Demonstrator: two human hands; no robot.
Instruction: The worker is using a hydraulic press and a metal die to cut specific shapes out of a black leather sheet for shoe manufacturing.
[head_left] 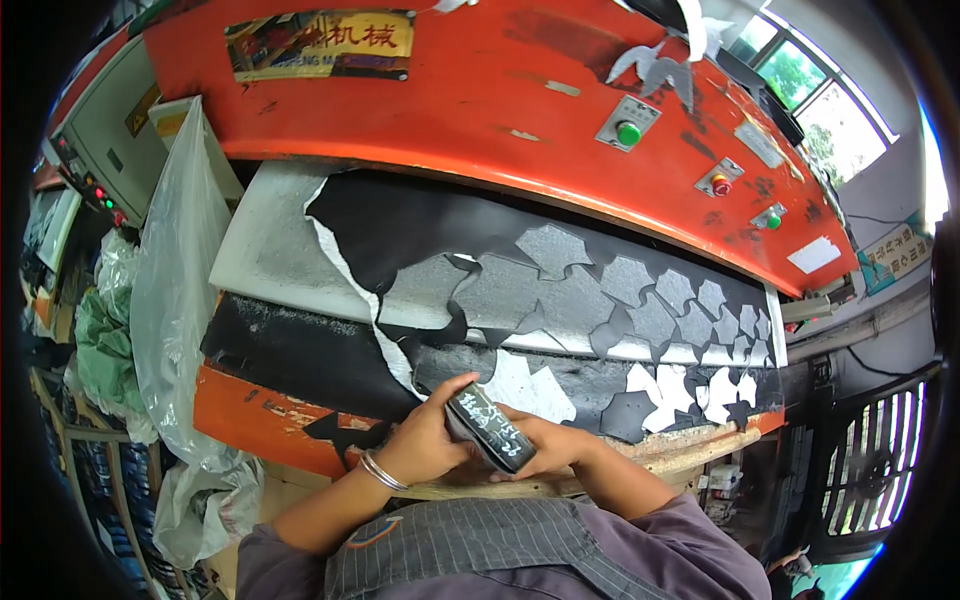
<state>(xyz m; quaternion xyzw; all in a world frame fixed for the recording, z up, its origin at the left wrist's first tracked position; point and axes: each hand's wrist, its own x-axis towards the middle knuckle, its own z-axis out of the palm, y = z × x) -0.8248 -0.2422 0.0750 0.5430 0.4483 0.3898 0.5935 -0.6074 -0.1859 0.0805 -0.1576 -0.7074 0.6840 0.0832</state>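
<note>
1. Both hands meet at the near edge of the press bed, holding one dark cutting die (490,428) between them.
2. Left hand (425,440): grip pressed around the die's left side, thumb lying along its top edge; a metal bangle (381,471) sits on the wrist.
3. Right hand (550,445): fingers curled under and around the die's right end, closed on it.
4. Die: black, oblong, tilted, with white handwritten marks on the upward face; held just above the near edge of the bed, not resting flat.
5. Just beyond the die lies a black sheet (420,220) spread over the bed, punched with many polygon-shaped holes running in rows to the right.
6. Pale cutting board (270,250) shows through the holes and at the sheet's torn left edge.
7. Above the sheet hangs the orange press head (450,100), worn and scratched, carrying a green button (628,132) and a red button (720,184).
8. Clear plastic bag (175,270) hangs to the left of the bed.
9. Windows (810,80) at upper right.
</note>
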